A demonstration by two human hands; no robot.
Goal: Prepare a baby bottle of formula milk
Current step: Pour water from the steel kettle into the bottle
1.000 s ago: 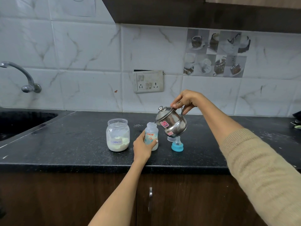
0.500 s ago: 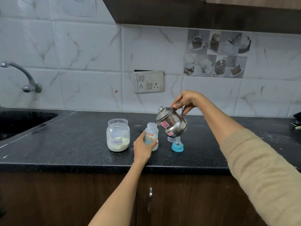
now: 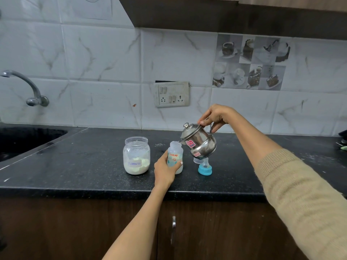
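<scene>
Standing upright on the black speckled counter [image 3: 78,166], near its front edge: a small clear baby bottle [image 3: 175,156], mouth uncapped, printed with red "LuvLap" lettering and a teal and orange pattern below. Looking pale and translucent, contents not readable. Being gripped around its lower body by the left hand [image 3: 164,170], fingers wrapping the front, thumb behind.

Tilting over the bottle's mouth: a small steel kettle [image 3: 199,145], lid with a round knob on top, red stickers on its shiny side, spout meeting the bottle's rim. Whether liquid is flowing, impossible to tell. Being held aloft at the handle by the right hand [image 3: 216,115], fingers curling around it, thumb lying by the lid's edge; beige knitted sleeve [image 3: 304,199] covering the forearm.

Sitting just right of the bottle, under the kettle: a blue screw ring with clear teat [image 3: 205,167], and a clear cap [image 3: 197,160] behind it, partly hidden.

Standing left of the bottle, close but apart: an open glass jar [image 3: 136,155] holding cream powder at the bottom, labelled "Formula".

Further out: a dark sink [image 3: 22,139] and a metal tap [image 3: 28,89] at far left, a switch plate [image 3: 171,94] on the marble-look tiles.
</scene>
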